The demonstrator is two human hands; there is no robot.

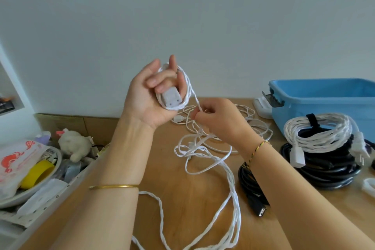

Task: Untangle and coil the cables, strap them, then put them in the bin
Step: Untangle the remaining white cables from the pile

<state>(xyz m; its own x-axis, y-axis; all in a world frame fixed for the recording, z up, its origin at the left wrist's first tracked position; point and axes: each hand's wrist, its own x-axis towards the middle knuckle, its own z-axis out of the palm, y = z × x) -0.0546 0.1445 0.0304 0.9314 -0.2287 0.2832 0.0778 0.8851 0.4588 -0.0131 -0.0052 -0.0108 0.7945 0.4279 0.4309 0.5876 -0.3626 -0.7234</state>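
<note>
Two hands are mid-coil on the white twisted cable [190,153]: the left hand [150,95] curls round its plug end [171,98] and first loops, the right hand [215,115] pinches the feeding strand, and the tangle on the table [192,209] likely needs loosening before the next wrap.

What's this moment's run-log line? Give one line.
stage: coiling | left hand: grips plug, white cable looped round it | right hand: pinches same cable | rest: tangled on table

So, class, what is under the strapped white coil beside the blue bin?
A black cable coil lies under the strapped white coil, its loops showing below and to the sides. The white coil covers its top, and the table beneath the stack is hidden.
</note>
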